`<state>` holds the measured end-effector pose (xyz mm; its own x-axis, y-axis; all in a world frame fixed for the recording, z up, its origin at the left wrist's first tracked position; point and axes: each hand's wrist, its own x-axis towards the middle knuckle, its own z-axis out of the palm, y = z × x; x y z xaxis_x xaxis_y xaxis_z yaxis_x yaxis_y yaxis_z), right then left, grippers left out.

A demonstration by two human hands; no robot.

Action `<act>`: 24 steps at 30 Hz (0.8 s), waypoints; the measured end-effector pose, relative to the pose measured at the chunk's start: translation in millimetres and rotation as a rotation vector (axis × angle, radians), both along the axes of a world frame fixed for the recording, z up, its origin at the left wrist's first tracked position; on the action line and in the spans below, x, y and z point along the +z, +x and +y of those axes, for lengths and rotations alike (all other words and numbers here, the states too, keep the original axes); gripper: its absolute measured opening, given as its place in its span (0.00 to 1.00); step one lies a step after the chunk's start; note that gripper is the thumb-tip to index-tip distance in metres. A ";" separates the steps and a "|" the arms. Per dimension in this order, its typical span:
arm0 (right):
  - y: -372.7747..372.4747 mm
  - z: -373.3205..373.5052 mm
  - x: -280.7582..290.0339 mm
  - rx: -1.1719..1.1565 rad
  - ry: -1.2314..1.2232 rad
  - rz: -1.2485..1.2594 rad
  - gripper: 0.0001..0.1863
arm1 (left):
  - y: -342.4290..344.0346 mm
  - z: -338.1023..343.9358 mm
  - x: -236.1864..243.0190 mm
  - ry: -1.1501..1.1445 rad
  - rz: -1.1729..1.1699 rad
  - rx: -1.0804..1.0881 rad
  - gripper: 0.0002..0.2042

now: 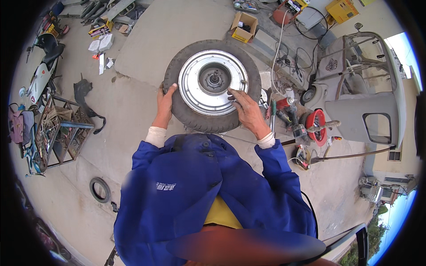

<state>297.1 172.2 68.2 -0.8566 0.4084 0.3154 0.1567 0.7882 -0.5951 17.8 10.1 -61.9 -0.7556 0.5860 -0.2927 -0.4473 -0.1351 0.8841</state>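
Observation:
A wheel with a black rubber tire (pixel 184 55) is in front of me, its silver metal rim (pixel 191 82) facing up. From the dark hub at its centre an axle (pixel 215 77) sticks out. My left hand (pixel 164 105) grips the tire's near left side, thumb on top beside the rim; its other fingers are partly hidden. Over the rim's lower right part is my right hand (pixel 248 111), fingers stretched and slightly apart, nothing visible in them. A small valve stem (pixel 244 81) shows on the rim's right side, just beyond that hand.
Right of the wheel lie hand tools, a cordless power tool (pixel 298 130) and a red basin (pixel 316 128). A yellow cardboard box (pixel 244 27) and an air hose (pixel 278 53) are farther back. At left stand a tool rack (pixel 66 128) and a loose tire (pixel 100 189); a vehicle (pixel 355 97) is far right.

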 end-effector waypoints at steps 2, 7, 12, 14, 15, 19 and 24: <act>1.4 -6.3 -5.2 -0.085 0.137 -0.004 0.30 | 11.9 -7.2 6.7 0.004 -0.049 0.020 0.36; -5.6 -12.3 -2.3 -0.154 0.148 0.087 0.28 | 35.6 -16.9 -1.8 0.103 -0.256 0.062 0.33; -1.3 0.7 -7.1 -0.144 -0.005 0.020 0.28 | 45.2 -11.7 4.0 0.078 -0.302 0.137 0.32; -9.7 3.4 -5.7 -0.229 0.108 -0.003 0.28 | 51.1 -9.3 11.8 0.131 -0.295 0.120 0.33; -17.1 8.9 -3.7 -0.283 0.100 -0.005 0.28 | 51.7 -8.7 13.1 0.160 -0.292 0.121 0.34; -19.6 20.5 4.2 -0.176 0.170 0.078 0.28 | 61.4 -9.4 6.4 0.132 -0.284 0.111 0.40; -20.2 31.1 1.4 -0.189 0.153 -0.058 0.28 | 53.0 -11.4 5.6 0.086 -0.219 0.088 0.42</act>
